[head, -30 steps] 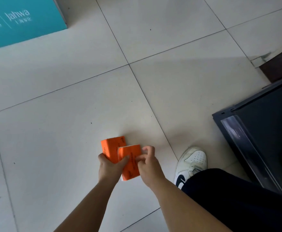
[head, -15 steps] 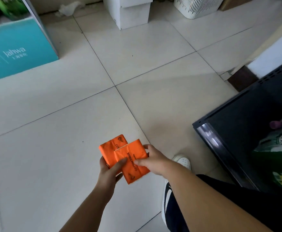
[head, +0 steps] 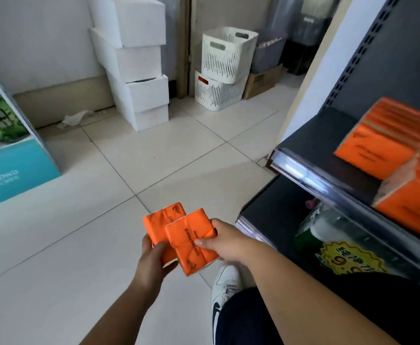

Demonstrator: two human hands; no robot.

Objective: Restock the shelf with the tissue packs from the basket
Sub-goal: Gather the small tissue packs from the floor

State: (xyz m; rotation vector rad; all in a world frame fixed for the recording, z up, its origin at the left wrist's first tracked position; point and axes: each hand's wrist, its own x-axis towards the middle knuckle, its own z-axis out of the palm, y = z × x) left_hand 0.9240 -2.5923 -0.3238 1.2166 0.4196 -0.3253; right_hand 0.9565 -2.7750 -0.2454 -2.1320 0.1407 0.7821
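Note:
Two orange tissue packs overlap in front of me above the floor. My left hand grips the rear pack from below. My right hand pinches the front pack, thumb on its printed face. To the right stands the dark shelf; several orange tissue packs are stacked on its upper board, apart from my hands. Two white slatted baskets stand stacked at the far wall.
White boxes are piled by the wall. A teal display stand is at left. The lower shelf board holds a green bag. My white shoe is on the tiled floor. A cardboard box sits beside the baskets.
My view has lifted from the floor toward the wall and shelf. Both hands keep hold of the two packs and have risen slightly toward the shelf side.

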